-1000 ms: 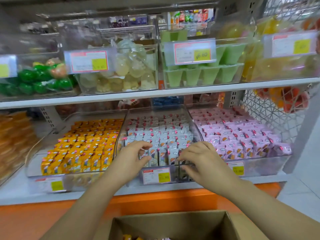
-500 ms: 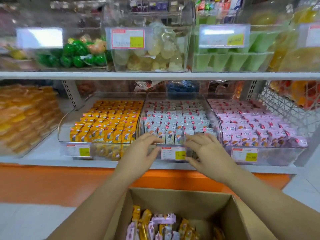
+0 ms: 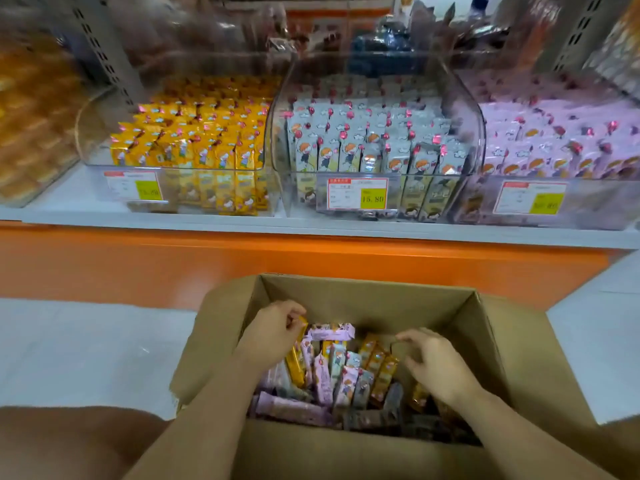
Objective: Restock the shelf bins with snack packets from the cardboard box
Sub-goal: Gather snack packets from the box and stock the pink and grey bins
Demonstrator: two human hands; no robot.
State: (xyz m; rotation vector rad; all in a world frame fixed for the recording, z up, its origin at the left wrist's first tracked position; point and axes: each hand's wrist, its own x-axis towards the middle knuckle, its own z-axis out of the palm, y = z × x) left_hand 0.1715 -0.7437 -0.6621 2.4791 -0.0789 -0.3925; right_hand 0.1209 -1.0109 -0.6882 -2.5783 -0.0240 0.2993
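Both hands are reaching down into the cardboard box (image 3: 485, 327). The left hand (image 3: 273, 336) is curling its fingers and pinching the top end of a yellow packet (image 3: 297, 367) that is standing just under its fingertips. The right hand (image 3: 434, 363) is hanging over the other side of the pile with its fingers bent. I cannot tell if it is holding anything. Between the two hands and under them, the snack packets (image 3: 341, 379) are lying mixed up, with pink, yellow and grey ones leaning on each other.

These packets are looking long, thin and light, so I think one hand could be lifting a few at once. The wrappers are shining, so they are likely slippery and crinkly. The snack inside may be breaking if it is squeezed hard. Pinching the flat end at the top, or holding softly round the middle, is looking like the safest way.

Past the hands, beyond the far wall of the box, the shelf (image 3: 207, 220) is carrying three clear bins. The yellow bin (image 3: 90, 133) is sitting ahead and to the left of the left hand, and it is showing some room at its left side. The grey bin (image 3: 462, 98) is sitting straight ahead of both hands. The pink bin (image 3: 595, 218) is sitting ahead and to the right of the right hand.
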